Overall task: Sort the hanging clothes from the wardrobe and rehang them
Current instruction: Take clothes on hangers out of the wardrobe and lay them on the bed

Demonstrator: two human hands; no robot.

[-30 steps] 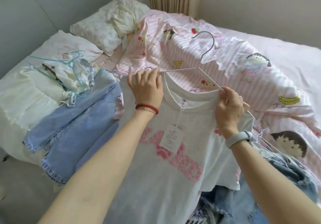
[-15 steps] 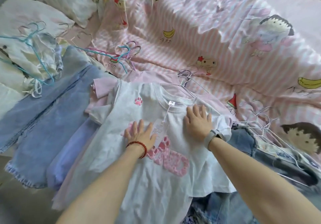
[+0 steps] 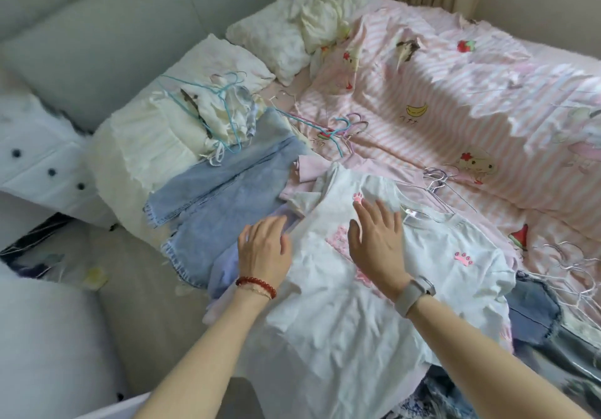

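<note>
both hands lie flat with fingers straight: the right hand (image 3: pixel 377 249) rests on the chest of the white t-shirt (image 3: pixel 367 314), the left hand (image 3: pixel 265 252) on its edge beside a lilac garment (image 3: pixel 224 269). the shirt lies on the bed (image 3: pixel 471 132), its wire hanger (image 3: pixel 437 184) just beyond the right fingertips. the thin soft cotton could bunch or drag the clothes beneath if pushed sideways, and the slim hanger may slip out of the collar. stiffer pale denim (image 3: pixel 221 184) lies beyond the left hand.
</note>
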